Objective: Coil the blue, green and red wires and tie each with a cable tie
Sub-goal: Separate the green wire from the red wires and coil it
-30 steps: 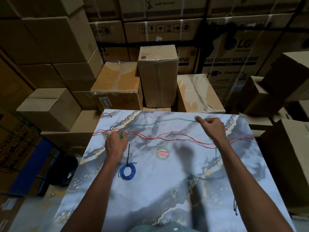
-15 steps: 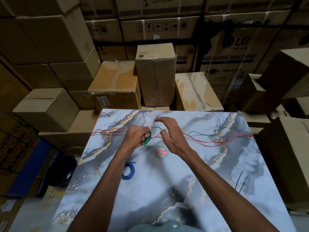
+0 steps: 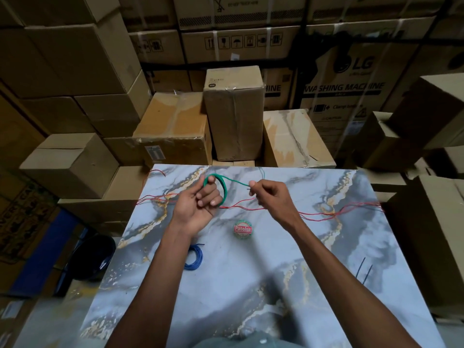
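Sticker [image 3: 242, 229] on table [image 3: 251, 285] — coil [image 3: 195, 256] left

Green wire [image 3: 224, 188] partly coiled, held aloft

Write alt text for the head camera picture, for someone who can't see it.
Over a marble-pattern table, the left hand holds a green wire coil while the right hand pinches the wire's loose tail. Red wire lies uncoiled across the table, a coiled blue wire and two black cable ties nearer, cardboard boxes behind.

We see warehouse storeroom — stacked cardboard cartons [image 3: 75, 59], LG washing-machine box [image 3: 351, 79] — around marble-patterned table [image 3: 251, 285].
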